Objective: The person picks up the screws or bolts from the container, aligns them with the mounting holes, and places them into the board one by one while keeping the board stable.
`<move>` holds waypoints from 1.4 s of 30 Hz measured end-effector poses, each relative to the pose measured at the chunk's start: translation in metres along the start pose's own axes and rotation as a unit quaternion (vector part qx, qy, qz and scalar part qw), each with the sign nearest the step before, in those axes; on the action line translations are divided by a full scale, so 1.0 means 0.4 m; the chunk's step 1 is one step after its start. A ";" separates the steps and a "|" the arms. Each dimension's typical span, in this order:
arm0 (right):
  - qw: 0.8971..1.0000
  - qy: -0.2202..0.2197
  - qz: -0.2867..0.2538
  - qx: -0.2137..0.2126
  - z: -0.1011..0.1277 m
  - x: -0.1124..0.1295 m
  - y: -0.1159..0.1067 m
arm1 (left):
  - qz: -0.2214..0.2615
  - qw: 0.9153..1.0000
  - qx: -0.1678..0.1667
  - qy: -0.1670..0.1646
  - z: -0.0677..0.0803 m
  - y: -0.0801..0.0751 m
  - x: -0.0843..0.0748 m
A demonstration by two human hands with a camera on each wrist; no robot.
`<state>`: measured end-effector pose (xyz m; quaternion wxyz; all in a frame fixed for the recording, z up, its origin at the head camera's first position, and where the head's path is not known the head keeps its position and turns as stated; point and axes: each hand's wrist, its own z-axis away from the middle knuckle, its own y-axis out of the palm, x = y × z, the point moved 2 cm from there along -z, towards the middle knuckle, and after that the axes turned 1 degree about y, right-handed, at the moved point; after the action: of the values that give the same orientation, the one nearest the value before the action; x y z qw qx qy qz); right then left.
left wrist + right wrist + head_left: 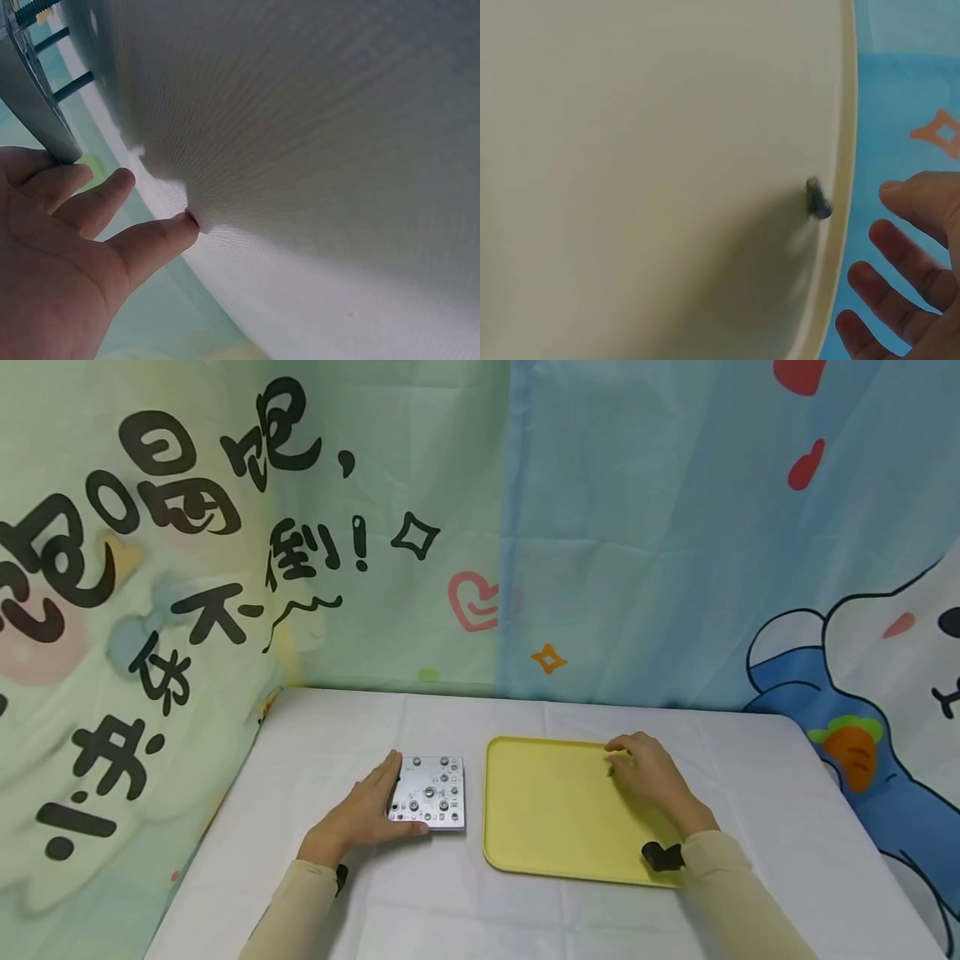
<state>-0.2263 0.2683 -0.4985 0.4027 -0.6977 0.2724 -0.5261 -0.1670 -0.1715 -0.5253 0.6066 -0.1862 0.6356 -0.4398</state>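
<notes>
A square metal plate [433,793] studded with several screws lies on the white tablecloth, left of a yellow tray [547,818]. My left hand [377,803] rests against the plate's left edge, fingers straight, thumb along its near edge. In the left wrist view the fingers [90,202] lie flat beside the plate's edge [34,97]. My right hand [639,770] hovers over the tray's far right corner. A small dark screw [817,199] lies on the tray near its rim, and the spread fingers [900,289] are apart from it, holding nothing.
The table [787,827] is covered with a white cloth, and printed fabric hangs behind it and on both sides. A black wrist camera [662,856] sits on my right forearm over the tray's near edge.
</notes>
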 end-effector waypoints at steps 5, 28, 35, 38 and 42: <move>1.000 -0.014 0.008 0.004 0.006 -0.024 0.003 | 0.002 1.000 0.002 0.001 -0.001 0.000 0.000; 0.999 0.011 0.032 0.025 0.016 -0.055 0.023 | 0.000 1.000 -0.004 0.003 -0.002 -0.001 -0.001; 0.999 0.025 0.028 0.027 0.018 -0.051 0.028 | 0.000 1.000 -0.003 0.000 -0.001 -0.001 -0.002; 0.999 0.024 0.013 0.028 0.019 -0.040 0.027 | 0.002 1.000 -0.004 -0.001 0.000 -0.001 0.000; 1.000 0.015 -0.003 0.023 0.016 -0.015 0.024 | 0.001 1.000 -0.003 -0.005 -0.001 0.001 0.001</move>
<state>-0.2214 0.2698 -0.5106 0.4133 -0.6808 0.2642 -0.5440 -0.1674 -0.1714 -0.5259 0.6093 -0.1894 0.6341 -0.4368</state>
